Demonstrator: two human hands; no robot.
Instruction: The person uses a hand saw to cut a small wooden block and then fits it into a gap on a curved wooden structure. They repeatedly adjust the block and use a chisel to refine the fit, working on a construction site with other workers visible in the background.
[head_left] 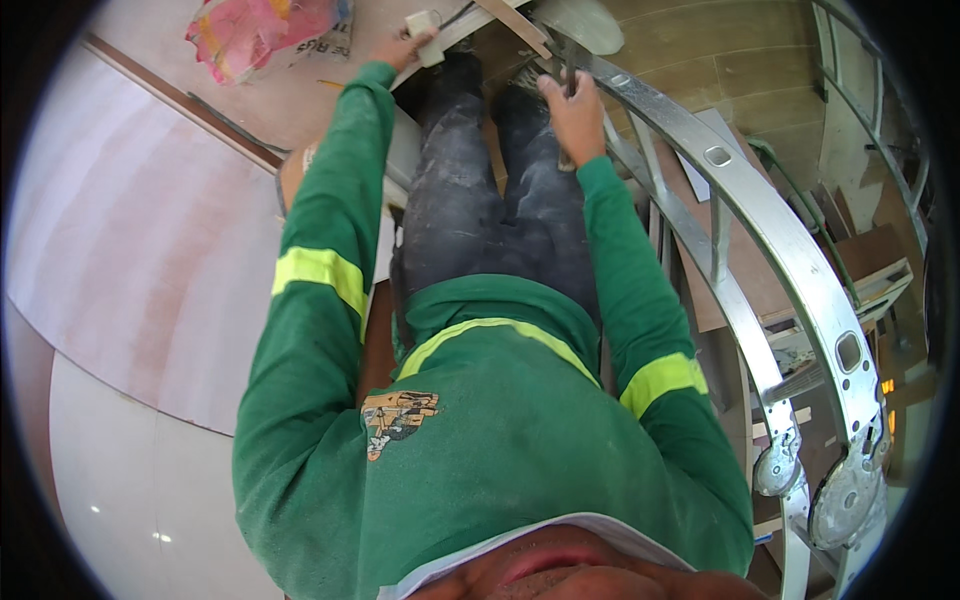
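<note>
My left hand (399, 50) is closed around the edge of a small white block-like piece (424, 38), whose kind I cannot make out. A dark cord (458, 14) shows just beside it. My right hand (577, 115) grips a narrow hand tool (569, 66); its dark shaft stands out past the fingers, and a brownish end shows below the palm. The tool's kind is unclear. Right beside that hand runs an aluminium folding ladder (745, 195). A thin wooden strip (516, 26) lies beyond and between my hands.
A pink and yellow plastic sack (262, 32) lies at the far left. Wood-toned trim (180, 100) edges a large pale panel (130, 240) on my left. Boards (745, 260) and offcuts are stacked behind the ladder. A whitish rounded object (582, 24) sits at the far edge.
</note>
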